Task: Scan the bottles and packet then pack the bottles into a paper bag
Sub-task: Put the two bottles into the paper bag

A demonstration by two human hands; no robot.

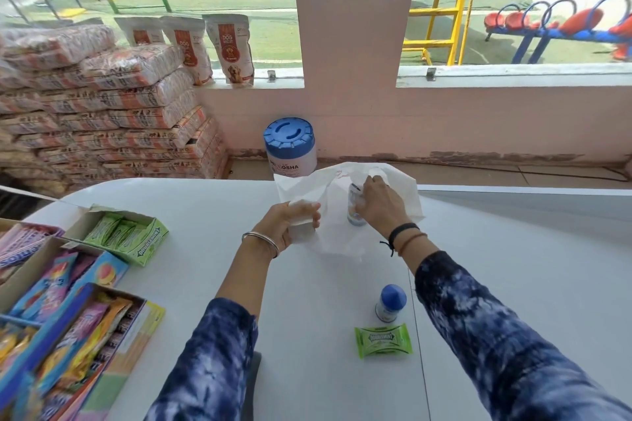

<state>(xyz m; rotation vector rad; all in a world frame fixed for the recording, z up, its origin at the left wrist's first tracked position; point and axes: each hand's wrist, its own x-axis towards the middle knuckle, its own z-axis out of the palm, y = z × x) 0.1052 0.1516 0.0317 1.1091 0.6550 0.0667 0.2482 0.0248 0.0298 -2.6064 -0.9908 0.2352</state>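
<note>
A white paper bag [342, 232] lies open on the white table [205, 215]. My left hand [290, 227] grips the bag's near left edge. My right hand [378, 203] holds a small bottle [354, 212] at the bag's mouth, the bottle partly inside the paper. A second small bottle [391, 303] with a blue cap stands upright on the table nearer to me. Just in front of it lies a green Doublemint packet [383, 340].
Open boxes of green gum [126, 232] and colourful sweets [68, 318] fill the table's left side. A big tub with a blue lid [290, 145] stands on the floor behind the table. Stacked sacks [102, 106] sit far left under the window.
</note>
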